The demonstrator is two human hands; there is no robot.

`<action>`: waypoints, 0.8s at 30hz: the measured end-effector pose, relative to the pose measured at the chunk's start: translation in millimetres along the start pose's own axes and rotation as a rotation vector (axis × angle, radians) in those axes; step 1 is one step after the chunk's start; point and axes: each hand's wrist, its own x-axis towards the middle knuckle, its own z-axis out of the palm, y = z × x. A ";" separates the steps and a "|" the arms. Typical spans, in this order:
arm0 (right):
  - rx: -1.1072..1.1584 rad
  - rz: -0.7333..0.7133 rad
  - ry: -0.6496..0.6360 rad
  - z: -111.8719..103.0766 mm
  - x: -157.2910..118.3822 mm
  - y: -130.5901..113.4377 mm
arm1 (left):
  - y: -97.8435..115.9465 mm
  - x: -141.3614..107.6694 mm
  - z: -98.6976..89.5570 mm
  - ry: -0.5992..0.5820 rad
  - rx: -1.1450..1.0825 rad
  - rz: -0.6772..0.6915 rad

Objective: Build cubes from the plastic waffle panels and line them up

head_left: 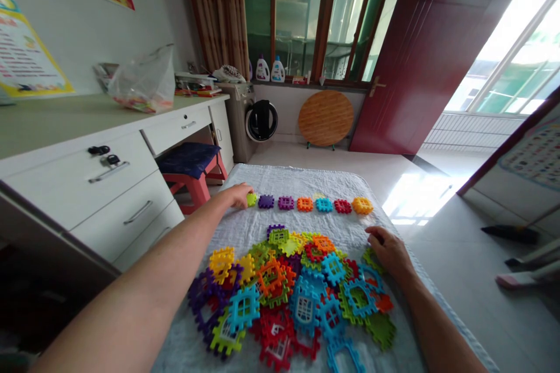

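Note:
My left hand is at the left end of a row of square plastic building tiles, its fingers closed on a lime-green tile. To the right of it in the row lie a dark purple tile, a purple tile, an orange tile, a blue tile, a red tile and a yellow-orange tile. My right hand rests on the cloth with loosely bent fingers apart, beside a green tile at the pile's right edge. Nothing shows in its grasp.
A heap of mixed interlocking tiles covers the near part of the cloth-covered table. On the left stand a white desk and a stool. Farther back are a washing machine, a round folded tabletop and a red door.

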 end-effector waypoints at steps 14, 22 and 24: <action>0.012 -0.006 0.020 -2.7 -1.7 -5.5 | 10.3 -11.9 -4.6 0.059 0.014 -0.029; 0.013 -0.025 0.030 -4.1 -1.6 -9.8 | 65.7 -80.1 -9.6 0.240 -0.169 0.319; 0.011 -0.025 0.029 -4.5 -1.8 -11.1 | 87.4 -97.7 0.2 0.143 -0.224 0.423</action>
